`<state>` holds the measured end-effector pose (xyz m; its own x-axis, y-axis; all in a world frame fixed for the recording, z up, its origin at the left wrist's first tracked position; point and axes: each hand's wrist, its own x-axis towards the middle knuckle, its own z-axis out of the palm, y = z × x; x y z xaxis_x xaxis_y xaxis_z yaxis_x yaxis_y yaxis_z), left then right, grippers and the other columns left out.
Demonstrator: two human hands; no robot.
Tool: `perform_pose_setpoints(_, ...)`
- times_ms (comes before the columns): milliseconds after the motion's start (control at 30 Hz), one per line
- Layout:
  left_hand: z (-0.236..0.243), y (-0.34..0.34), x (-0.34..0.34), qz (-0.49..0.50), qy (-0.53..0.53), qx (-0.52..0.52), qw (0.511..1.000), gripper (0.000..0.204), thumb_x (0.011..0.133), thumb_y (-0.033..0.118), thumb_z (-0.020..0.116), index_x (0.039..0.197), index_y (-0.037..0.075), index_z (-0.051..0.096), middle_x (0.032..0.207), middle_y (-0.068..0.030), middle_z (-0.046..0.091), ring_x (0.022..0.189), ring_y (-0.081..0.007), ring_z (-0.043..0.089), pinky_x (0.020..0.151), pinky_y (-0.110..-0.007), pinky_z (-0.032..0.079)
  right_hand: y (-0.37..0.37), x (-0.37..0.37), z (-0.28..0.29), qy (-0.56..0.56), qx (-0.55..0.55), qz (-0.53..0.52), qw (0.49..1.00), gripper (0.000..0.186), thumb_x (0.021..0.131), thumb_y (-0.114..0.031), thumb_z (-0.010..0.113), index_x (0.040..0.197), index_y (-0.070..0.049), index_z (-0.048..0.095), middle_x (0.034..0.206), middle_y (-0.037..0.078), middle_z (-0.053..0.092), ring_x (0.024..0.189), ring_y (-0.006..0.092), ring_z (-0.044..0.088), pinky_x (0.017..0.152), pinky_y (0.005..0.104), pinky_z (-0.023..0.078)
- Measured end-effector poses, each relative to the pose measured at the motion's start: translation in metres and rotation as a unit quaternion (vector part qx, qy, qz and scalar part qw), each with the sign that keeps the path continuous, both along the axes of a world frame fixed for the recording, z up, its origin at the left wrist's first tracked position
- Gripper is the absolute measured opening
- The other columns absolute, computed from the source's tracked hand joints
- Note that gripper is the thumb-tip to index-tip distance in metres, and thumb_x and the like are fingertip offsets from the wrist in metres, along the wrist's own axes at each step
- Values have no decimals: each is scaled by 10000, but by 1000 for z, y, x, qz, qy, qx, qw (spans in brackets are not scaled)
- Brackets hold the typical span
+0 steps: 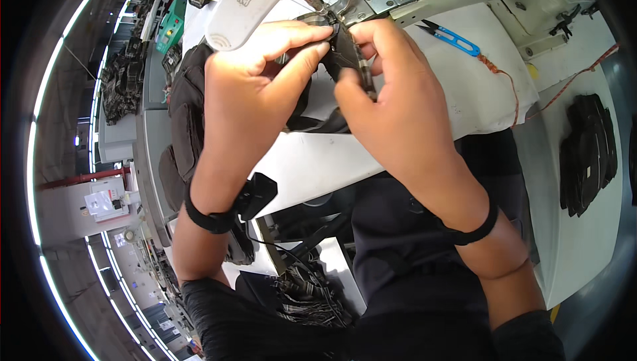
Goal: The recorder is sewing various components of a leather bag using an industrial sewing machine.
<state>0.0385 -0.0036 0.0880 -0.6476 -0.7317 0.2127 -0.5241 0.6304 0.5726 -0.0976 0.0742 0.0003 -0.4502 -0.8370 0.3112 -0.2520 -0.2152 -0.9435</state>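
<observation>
Far on the left, I have dark folded cloth (186,102) hanging along the edge of the white work surface (298,162). Next comes the left hand (255,89), thumb and forefinger pinched together at the upper left edge of the dark workpiece (342,52). A pale machine head (252,2) slants above that wrist.

The workpiece sits between the two hands, right below the metal machine parts (342,2). I read its long axis along the striped edge (365,72): one end points up toward those parts, the other down and slightly right, toward the wearer.

My right hand (401,89) grasps that striped edge between thumb and fingers, the thumb blurred. To its right, blue snips (458,41) lie with tips up-left, tied to a reddish cord (507,82). Furthest right, I see a stack of dark pieces (587,155).
</observation>
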Motion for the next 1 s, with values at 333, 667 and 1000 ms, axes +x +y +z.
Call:
perform_pose_setpoints(333, -14, 15, 1, -19, -7, -190, 982, 252, 923, -50, 696, 1147, 34, 777, 1030, -90, 731, 825, -172, 695, 707, -278, 529, 10, -16, 17, 131, 76, 39, 988, 155, 912, -118, 638, 838, 15, 607, 738, 223, 656, 796, 424, 680, 721, 516, 541)
perform_pose_setpoints(667, 9, -23, 16, 16, 47, 207, 977, 286, 1021, 84, 695, 1271, -50, 732, 1115, -76, 772, 963, -108, 705, 871, -252, 552, 5, -17, 9, -81, 13, 84, 993, 164, 1005, -63, 698, 1097, 72, 715, 850, 39, 751, 728, 19, 601, 632, 229, 493)
perform_pose_setpoints(1000, 6, -35, 18, 36, 97, 299, 949, 241, 974, 77, 745, 1188, -30, 778, 1130, -72, 771, 1038, -127, 688, 970, -270, 522, 3, -14, 8, -120, 22, 95, 988, 161, 1005, -57, 694, 1096, 74, 712, 852, 38, 749, 729, 19, 610, 632, 219, 496)
